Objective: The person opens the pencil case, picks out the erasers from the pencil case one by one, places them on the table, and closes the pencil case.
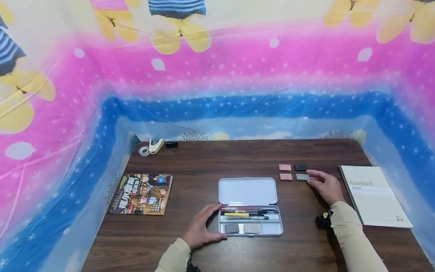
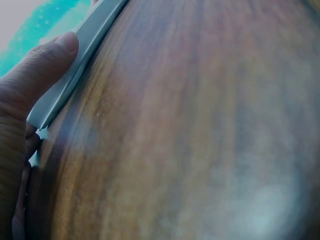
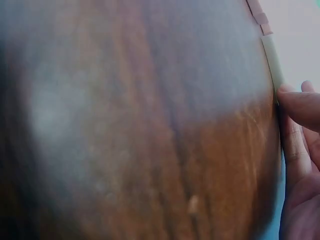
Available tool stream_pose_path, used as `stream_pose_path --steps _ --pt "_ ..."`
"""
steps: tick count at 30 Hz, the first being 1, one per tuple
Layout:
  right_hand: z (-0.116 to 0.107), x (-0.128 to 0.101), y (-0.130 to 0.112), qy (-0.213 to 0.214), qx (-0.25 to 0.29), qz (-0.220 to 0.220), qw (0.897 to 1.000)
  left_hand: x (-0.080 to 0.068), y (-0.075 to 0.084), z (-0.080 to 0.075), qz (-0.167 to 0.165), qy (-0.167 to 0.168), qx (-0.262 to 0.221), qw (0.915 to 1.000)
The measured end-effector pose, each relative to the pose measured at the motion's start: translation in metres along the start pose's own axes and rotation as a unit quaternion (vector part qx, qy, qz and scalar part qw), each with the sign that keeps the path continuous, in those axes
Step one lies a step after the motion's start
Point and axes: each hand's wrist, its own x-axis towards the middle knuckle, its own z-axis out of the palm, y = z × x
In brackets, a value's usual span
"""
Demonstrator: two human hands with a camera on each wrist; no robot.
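Dark wood bench [image 1: 210, 158] with a bright pink, blue and yellow printed cloth [image 1: 238, 75] hung around three sides.

Left hand [image 1: 203, 226] lies low on the bench, sleeve coming from the near edge, fingers curved around the left end of the open pencil case [image 1: 250, 207]. Thumb at the near left corner, fingertips at the hinge side; the left wrist view shows the thumb pressed on the case's pale rim. So it grips the case end.

Right hand [image 1: 325, 186] reaches forward on the right side, palm down, fingers nearly straight, tips touching the right edge of the grey-green eraser [image 1: 302, 176]. The right wrist view shows a fingertip against its end. Not curled round it, just touching.

Pencil case is white-grey, lid flat toward the far side, tray near. Tray holds pens [image 1: 248, 214], red, yellow, black and blue, side by side, plus two grey blocks [image 1: 242, 228] in the near compartment.

Grey-green eraser sits in a two-by-two group: pink eraser [image 1: 286, 176] just left of it, another pink one [image 1: 284, 167] and a black eraser [image 1: 300, 167] behind.

Gambit notebook [image 1: 374, 196] lies right of the right hand. Comic magazine [image 1: 142, 194] lies far left. Tape roll [image 1: 144, 151], stapler [image 1: 156, 145] and binder clip [image 1: 171, 144] sit at the far left corner.
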Motion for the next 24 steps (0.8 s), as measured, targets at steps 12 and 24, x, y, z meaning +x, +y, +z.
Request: stream_pose_path --steps 12,24 --pt "-0.005 -0.011 -0.016 0.011 0.057 0.005 0.998 -0.002 -0.006 0.002 0.013 0.002 0.014 0.9998" --pt "0.061 -0.097 -0.111 -0.147 0.164 -0.066 0.973 -0.001 -0.003 0.000 0.011 0.001 0.011 0.9999"
